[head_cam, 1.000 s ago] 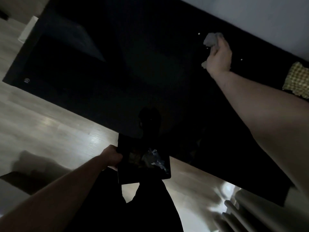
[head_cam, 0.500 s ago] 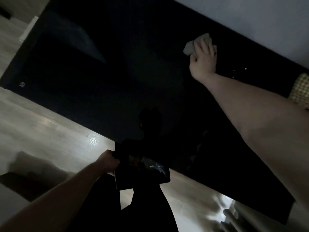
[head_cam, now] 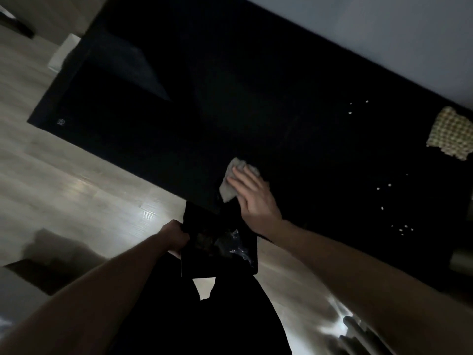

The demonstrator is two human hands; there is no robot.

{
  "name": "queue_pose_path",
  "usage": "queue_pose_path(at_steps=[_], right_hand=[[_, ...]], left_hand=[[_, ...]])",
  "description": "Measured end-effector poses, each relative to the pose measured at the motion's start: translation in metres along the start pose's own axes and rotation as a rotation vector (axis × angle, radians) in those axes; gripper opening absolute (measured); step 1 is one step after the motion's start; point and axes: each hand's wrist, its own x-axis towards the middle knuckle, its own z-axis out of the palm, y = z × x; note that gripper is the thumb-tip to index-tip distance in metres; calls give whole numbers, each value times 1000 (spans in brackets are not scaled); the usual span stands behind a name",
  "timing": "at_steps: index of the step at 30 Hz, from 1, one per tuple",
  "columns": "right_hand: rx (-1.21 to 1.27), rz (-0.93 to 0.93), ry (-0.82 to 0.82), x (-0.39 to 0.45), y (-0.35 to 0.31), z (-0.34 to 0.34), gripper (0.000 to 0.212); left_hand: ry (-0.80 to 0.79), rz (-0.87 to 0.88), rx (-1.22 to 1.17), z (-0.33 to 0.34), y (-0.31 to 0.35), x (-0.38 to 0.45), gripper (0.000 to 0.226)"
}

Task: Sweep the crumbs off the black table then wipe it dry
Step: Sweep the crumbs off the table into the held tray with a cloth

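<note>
The black table [head_cam: 230,98] fills the upper middle of the dim view. My right hand [head_cam: 253,198] lies flat with straight fingers on a crumpled grey cloth [head_cam: 230,185] at the table's near edge. Just below that edge my left hand [head_cam: 176,235] grips the side of a black tray [head_cam: 222,247] that holds something shiny and crumpled. Several white crumbs [head_cam: 384,187] are scattered on the table's right part, with more crumbs [head_cam: 358,108] farther back and near the front right.
A yellow checked cloth [head_cam: 453,134] lies at the table's right end. A grey wall [head_cam: 384,34] runs behind the table. Pale wood floor [head_cam: 76,190] lies left and below, with a dark shape at lower left and metal bars at lower right.
My right hand has dragged the grey cloth from the far side of the table to the near edge above the tray. My left hand has kept the tray under the edge.
</note>
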Motion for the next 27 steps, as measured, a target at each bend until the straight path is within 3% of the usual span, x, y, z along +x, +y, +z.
queue_pose_path(at_steps=[5, 8, 10, 13, 16, 18, 21, 23, 27], right_hand=[[124, -131, -128, -63, -29, 35, 55], [231, -59, -160, -88, -38, 37, 52], [296, -33, -132, -101, -45, 25, 50], [369, -2, 38, -100, -40, -8, 47], [280, 143, 220, -80, -7, -49, 50], [169, 259, 319, -65, 28, -75, 54], [2, 451, 404, -59, 95, -105, 49], [-94, 570, 363, -68, 131, -111, 48], [-270, 654, 291, -85, 123, -82, 59]], left_hand=[[6, 4, 37, 5, -4, -3, 32], [7, 0, 21, 10, -6, -4, 32], [-17, 0, 8, 12, -8, -4, 36], [-50, -6, -35, 14, -10, -3, 44], [-30, 20, -22, 16, -6, -10, 16], [-28, 29, -19, 19, -5, -14, 9], [-47, 14, 6, 22, -10, -11, 30], [-68, 9, 32, 24, -14, -7, 48], [-75, 43, 64, 28, -13, -5, 53]])
